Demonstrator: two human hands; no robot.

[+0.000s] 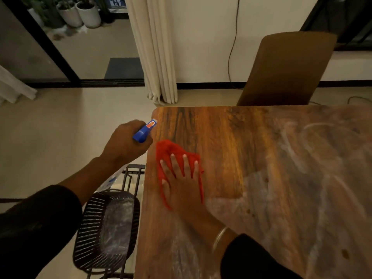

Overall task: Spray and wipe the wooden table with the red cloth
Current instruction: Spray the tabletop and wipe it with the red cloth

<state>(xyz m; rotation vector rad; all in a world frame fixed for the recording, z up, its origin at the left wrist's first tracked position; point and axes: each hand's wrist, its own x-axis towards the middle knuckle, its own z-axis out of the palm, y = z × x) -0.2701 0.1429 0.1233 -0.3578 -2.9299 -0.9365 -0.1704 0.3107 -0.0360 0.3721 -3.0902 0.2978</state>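
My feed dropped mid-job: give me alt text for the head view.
The right hand presses the red cloth flat on the wooden table near its left edge. The left hand holds a blue spray bottle beside the table's far left corner.

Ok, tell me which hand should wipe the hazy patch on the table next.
Right hand: it lies flat on the red cloth, touching the table. Left hand grips the spray bottle.

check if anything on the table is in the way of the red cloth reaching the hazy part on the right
Nothing visible blocks it. The right hand presses the red cloth flat near the wooden table left edge, and the surface between it and the hazy streaks is bare.
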